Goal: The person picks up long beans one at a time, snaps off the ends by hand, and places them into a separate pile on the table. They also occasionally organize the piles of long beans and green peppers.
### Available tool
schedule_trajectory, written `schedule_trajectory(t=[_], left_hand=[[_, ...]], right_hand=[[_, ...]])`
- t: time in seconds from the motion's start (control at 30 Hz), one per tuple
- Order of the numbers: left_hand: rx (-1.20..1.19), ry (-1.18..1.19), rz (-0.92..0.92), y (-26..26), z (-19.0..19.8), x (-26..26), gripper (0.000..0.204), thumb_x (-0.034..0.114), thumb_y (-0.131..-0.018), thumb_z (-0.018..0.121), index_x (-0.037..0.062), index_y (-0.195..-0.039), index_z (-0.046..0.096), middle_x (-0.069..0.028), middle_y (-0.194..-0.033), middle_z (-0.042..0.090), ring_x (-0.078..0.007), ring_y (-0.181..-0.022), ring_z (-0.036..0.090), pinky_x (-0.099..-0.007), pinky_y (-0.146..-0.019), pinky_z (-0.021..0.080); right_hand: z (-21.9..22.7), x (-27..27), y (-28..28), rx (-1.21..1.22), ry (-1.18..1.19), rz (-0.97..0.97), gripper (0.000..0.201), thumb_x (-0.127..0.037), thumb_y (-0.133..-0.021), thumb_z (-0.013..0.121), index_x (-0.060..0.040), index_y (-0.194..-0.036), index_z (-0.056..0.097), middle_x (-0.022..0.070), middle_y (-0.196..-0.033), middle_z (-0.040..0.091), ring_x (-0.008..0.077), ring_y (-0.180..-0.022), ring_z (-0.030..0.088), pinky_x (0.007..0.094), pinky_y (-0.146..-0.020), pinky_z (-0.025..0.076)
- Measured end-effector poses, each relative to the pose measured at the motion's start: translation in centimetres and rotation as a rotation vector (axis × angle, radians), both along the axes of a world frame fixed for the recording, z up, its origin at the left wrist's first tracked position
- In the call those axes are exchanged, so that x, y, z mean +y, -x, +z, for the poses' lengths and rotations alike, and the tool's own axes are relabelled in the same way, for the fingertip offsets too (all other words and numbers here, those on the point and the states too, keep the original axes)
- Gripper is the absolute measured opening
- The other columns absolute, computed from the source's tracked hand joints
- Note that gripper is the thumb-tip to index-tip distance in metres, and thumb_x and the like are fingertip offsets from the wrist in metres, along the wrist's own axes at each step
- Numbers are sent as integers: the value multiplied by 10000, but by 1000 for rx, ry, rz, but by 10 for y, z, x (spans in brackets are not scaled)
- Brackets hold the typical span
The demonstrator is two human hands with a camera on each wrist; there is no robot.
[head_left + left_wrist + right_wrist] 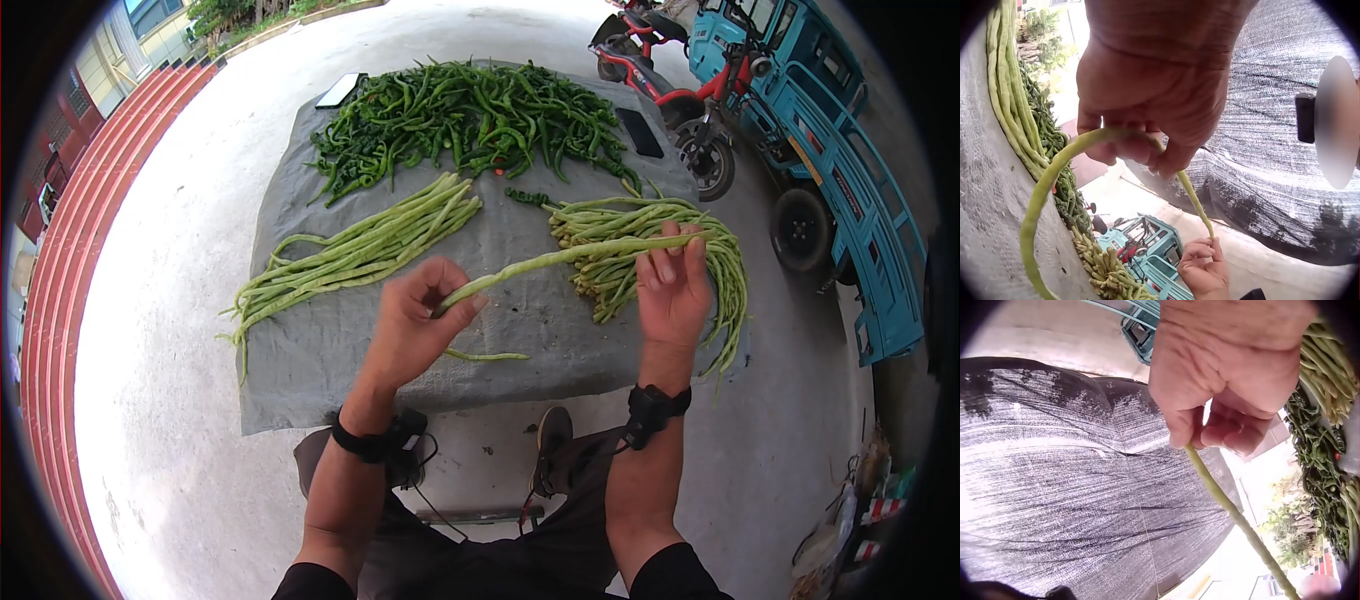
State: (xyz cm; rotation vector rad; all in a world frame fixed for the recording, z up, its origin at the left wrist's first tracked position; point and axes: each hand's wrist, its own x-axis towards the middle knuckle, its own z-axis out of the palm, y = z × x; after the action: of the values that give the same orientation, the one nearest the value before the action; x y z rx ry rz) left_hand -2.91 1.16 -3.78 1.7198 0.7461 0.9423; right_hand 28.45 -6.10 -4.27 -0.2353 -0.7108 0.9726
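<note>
A long green bean [560, 252] stretches between the two hands above the grey cloth. My left hand [425, 318] pinches it near its left part between thumb and fingers; in the left wrist view the bean [1034, 215] curves past this hand [1147, 100], and a length of it hangs down. My right hand [677, 290] pinches the other end with thumb and fingertips, over the right bean bundle [610, 280]. In the right wrist view the bean [1235, 515] runs down from the fingertips of that hand [1225, 381].
On the cloth [330, 370] lie a left bundle of beans [370, 240], a wide heap of green peppers [460, 115] at the back, a white phone-like object [342, 90] and a black phone [639, 132]. A blue three-wheeler [840, 170] and a red scooter [680, 95] stand to the right.
</note>
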Motion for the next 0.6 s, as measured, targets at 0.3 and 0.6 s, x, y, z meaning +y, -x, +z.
schedule_trajectory(t=[0.3, 0.6], left_hand=[[-94, -58, 14, 30, 15, 11, 140, 11, -926, 787, 18, -986, 660, 39, -870, 640, -25, -793, 565, -210, -736, 473], [218, -127, 263, 84, 32, 22, 154, 21, -918, 771, 14, -1057, 707, 20, -938, 686, -54, -845, 611, -249, -747, 491]], right_hand=[[-3, -8, -21, 77, 25, -43, 130, -181, -1086, 596, -59, -1124, 579, 48, -968, 531, 116, -706, 503, 279, -609, 417], [-5, 5, -7, -55, 164, -137, 133, -212, -1080, 620, -81, -1063, 635, 26, -928, 600, 110, -703, 503, 271, -597, 415]])
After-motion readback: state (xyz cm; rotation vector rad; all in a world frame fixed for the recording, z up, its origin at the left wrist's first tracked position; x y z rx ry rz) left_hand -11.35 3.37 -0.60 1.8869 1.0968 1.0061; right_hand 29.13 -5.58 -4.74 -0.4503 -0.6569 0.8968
